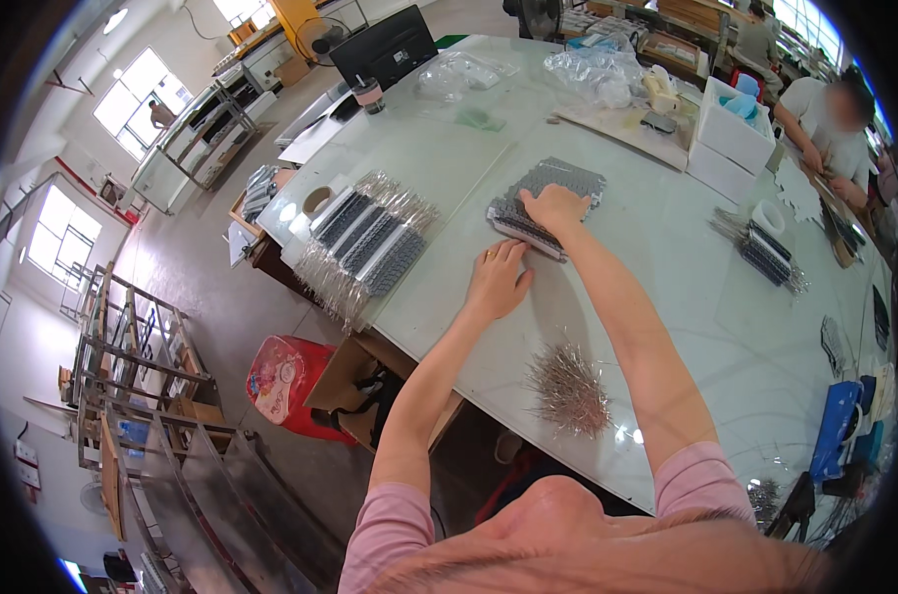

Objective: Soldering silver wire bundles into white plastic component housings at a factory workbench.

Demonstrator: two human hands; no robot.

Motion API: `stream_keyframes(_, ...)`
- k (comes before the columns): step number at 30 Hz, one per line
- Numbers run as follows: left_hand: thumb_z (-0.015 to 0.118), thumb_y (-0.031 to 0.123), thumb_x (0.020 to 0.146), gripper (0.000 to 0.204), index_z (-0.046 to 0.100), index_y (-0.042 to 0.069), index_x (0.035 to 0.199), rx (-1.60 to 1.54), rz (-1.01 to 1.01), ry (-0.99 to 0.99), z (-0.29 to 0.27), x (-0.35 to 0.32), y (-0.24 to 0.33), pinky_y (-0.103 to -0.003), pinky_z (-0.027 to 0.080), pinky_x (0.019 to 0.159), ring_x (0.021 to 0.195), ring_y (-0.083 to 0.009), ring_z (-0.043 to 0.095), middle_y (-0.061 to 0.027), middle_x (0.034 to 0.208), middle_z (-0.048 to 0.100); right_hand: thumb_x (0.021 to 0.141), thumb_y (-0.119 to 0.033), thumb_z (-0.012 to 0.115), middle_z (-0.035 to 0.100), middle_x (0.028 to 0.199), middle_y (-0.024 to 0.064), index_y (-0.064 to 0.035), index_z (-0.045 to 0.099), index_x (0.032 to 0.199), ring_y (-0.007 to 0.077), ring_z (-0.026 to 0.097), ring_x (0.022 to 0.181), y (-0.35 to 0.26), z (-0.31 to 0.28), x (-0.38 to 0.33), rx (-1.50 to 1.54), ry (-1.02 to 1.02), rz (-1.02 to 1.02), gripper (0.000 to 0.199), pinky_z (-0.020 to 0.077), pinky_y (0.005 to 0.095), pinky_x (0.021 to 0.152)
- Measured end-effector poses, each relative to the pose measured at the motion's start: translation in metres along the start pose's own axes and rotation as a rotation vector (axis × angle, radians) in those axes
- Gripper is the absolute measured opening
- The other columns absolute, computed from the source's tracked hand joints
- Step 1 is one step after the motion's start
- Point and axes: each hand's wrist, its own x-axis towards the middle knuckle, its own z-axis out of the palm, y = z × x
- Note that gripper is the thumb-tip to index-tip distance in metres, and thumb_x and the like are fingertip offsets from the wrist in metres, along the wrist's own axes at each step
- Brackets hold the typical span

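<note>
Ahead of me on the glass-topped table [479,346] lies a stack of flat grey pieces [568,174] with zigzag edges. A dark, textured strip [541,238] runs along its near side. My right hand [556,210] rests on top of it, fingers curled and pressed down on the strip. Fingers of my left hand [498,279] stretch to the strip's near edge and touch it, with the thumb held apart. What lies under the right fingertips is hidden. Nearer to me sits a loose heap of thin silvery wires [568,389].
At left lie dark strip bundles [365,243] with wire ends fanning out, beside a tape roll [318,201]. Another wired bundle [766,252] lies right, near white boxes [731,139]. A monitor [385,48] stands at the far left. A co-worker [825,119] sits at the right. A red bin [291,381] is below the table.
</note>
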Motion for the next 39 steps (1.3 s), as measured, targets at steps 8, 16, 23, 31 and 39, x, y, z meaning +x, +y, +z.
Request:
stream_keyframes(8,0.062,0.021,0.087,0.043,0.054,0.001,0.125,-0.009,-0.014,0.001,-0.001,0.0,0.001,-0.045,0.037,0.102,0.123,-0.0318,0.049,-0.0147,0.126,0.056,0.091,-0.062,0.044,0.069,0.114,0.016,-0.0044,0.071,0.111,0.0328,0.064,0.11,-0.001,-0.003,0.003,-0.041,0.017,-0.019,0.067,0.0355,0.0548,0.103)
stream_keyframes(16,0.066,0.02,0.084,0.042,0.055,0.001,0.12,-0.045,-0.013,0.06,-0.001,0.0,0.0,-0.045,0.04,0.099,0.118,-0.0337,0.052,-0.0152,0.122,0.059,0.081,-0.074,0.051,0.07,0.102,0.0243,0.0044,0.072,0.099,0.0378,0.067,0.1,0.001,-0.017,-0.003,0.153,-0.189,-0.114,0.083,0.0522,0.041,0.087)
stream_keyframes(23,0.063,0.017,0.085,0.036,0.056,0.001,0.116,-0.018,-0.043,0.079,0.004,-0.003,-0.004,-0.044,0.043,0.097,0.115,-0.0324,0.054,-0.0146,0.117,0.059,0.066,-0.081,0.06,0.069,0.107,0.0258,0.0098,0.068,0.103,0.0372,0.066,0.104,0.003,-0.022,-0.017,0.08,-0.352,-0.309,0.099,0.0518,0.0398,0.089)
stream_keyframes(31,0.052,0.001,0.085,0.029,0.057,0.002,0.113,-0.031,-0.05,0.097,0.012,-0.004,-0.017,-0.046,0.044,0.095,0.115,-0.0348,0.054,-0.0166,0.113,0.06,0.06,-0.07,0.075,0.064,0.113,0.0289,0.0118,0.051,0.118,0.0375,0.063,0.108,0.014,-0.005,-0.011,0.073,-0.31,-0.478,0.103,0.0516,0.0409,0.09)
stream_keyframes(39,0.053,0.001,0.084,0.027,0.062,0.002,0.11,-0.055,-0.015,0.136,0.016,-0.005,-0.02,-0.045,0.045,0.096,0.116,-0.0324,0.055,-0.0133,0.113,0.064,0.06,-0.058,0.08,0.066,0.11,0.0253,0.0072,0.051,0.116,0.0375,0.066,0.104,0.009,0.002,-0.018,0.071,-0.232,-0.382,0.091,0.0534,0.0423,0.089)
